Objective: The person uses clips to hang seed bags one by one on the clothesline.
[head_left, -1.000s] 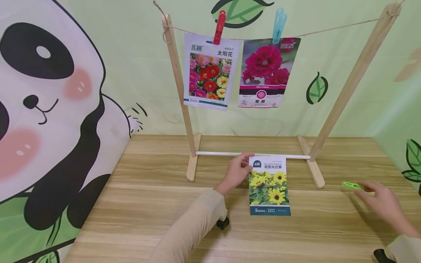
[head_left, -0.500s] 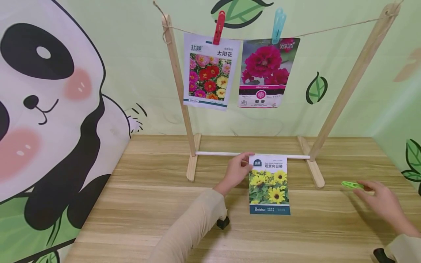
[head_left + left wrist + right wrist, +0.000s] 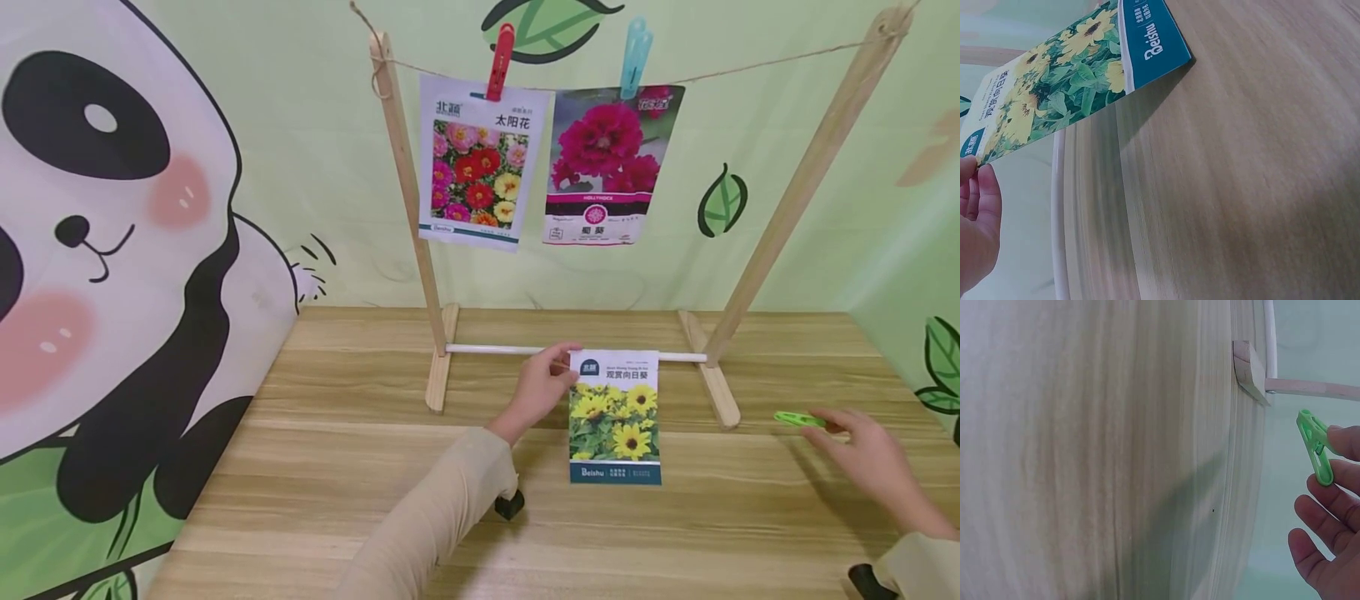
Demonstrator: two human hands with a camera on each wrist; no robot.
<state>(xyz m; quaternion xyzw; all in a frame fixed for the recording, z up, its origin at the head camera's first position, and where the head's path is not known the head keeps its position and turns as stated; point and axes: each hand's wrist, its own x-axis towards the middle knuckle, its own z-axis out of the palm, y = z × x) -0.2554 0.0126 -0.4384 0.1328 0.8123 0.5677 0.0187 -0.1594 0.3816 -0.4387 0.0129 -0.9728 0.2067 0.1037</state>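
Observation:
My left hand (image 3: 538, 392) pinches the upper left corner of a seed packet (image 3: 615, 425) printed with yellow sunflowers. In the left wrist view the packet (image 3: 1079, 75) is tilted, its bottom corner close to the tabletop. Off to the right, my right hand (image 3: 870, 462) pinches a green clothespin (image 3: 799, 419) between thumb and index finger; the right wrist view shows the clothespin (image 3: 1315, 447) with the other fingers spread loosely. Two more packets hang from a twine line: a mixed-flower packet (image 3: 480, 175) under a red clothespin (image 3: 500, 62), and a hollyhock packet (image 3: 603, 175) under a light blue clothespin (image 3: 636, 58).
A wooden frame with a left post (image 3: 408, 183) and right post (image 3: 810, 187) carries the twine (image 3: 772, 63). A white rod (image 3: 502, 350) joins its feet on the wood-grain table (image 3: 322, 492). Behind stands a pale green printed backdrop (image 3: 315, 125) with a panda.
The sunflower packet has risen slightly, with my left hand still on its corner. My right hand and the green clothespin have shifted a little to the left.

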